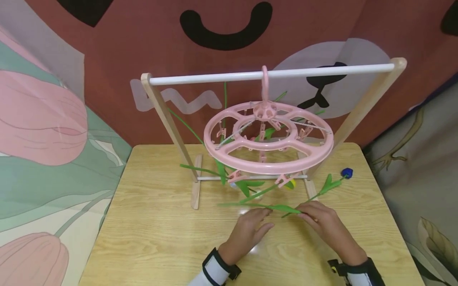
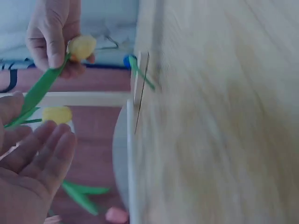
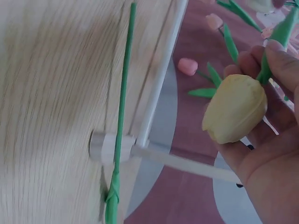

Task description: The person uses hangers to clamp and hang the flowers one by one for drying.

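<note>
My right hand (image 1: 320,217) pinches an artificial yellow tulip (image 3: 236,109) between thumb and fingers, just below its bloom. From that grip the green stem and leaf (image 1: 282,208) stretch leftward, in front of the drying rack. My left hand (image 1: 247,230) is beside the stem, thumb apart and fingers extended. In the left wrist view, the leaf passes between the left thumb and fingers. Above and beyond both hands hangs a round pink clip hanger (image 1: 268,169), with tulips clipped below it. One clipped yellow tulip (image 2: 57,115) shows behind the left fingers.
A wooden stand with a white top bar (image 1: 214,77) carries the hanger by its hook. Its feet (image 1: 195,194) rest on the wood-grain table (image 1: 150,238). To the right lies a blue flower (image 1: 347,172), its stem running toward the right hand. Printed fabric hangs behind the table.
</note>
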{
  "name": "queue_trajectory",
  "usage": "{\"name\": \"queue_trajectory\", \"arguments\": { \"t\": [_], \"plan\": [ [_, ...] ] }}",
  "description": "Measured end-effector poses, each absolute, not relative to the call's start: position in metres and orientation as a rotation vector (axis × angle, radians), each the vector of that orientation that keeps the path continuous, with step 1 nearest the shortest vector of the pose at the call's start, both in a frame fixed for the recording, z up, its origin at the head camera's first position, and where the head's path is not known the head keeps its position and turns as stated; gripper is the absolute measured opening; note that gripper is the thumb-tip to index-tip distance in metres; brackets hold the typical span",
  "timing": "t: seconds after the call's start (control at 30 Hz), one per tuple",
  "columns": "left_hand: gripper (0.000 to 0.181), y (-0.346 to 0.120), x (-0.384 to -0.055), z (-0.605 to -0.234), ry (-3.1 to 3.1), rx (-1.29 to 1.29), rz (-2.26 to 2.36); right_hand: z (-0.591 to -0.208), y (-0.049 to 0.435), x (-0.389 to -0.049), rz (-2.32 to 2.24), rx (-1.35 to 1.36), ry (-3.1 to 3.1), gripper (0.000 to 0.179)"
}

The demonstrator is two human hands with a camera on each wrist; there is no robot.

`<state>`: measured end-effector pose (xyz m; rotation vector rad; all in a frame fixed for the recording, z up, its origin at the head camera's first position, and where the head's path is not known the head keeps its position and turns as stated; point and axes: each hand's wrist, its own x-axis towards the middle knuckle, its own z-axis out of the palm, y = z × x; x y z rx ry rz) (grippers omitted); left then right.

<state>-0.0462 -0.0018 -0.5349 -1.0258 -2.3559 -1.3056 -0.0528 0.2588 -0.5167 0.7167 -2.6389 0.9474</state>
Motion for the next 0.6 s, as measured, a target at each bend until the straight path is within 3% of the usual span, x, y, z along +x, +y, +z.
{"name": "queue_trajectory", "arguments": {
  "t": [0.23,0.37,0.6],
  "plan": [
    [0.026,0.025,-0.054,-0.534,-2.018,-0.700,-2.231,-0.516,0.247,-0.054,1.035,0.727,-2.608,0.028],
    [0.023,0.032,-0.054,-0.525,-1.860,-0.676,-2.318,-0.516,0.246,-0.056,1.027,0.746,-2.625,0.030],
    [0.021,0.030,-0.057,-0.537,-1.873,-0.690,-2.229,-0.502,0.263,-0.063,0.983,0.659,-2.561,0.055]
  ]
}}
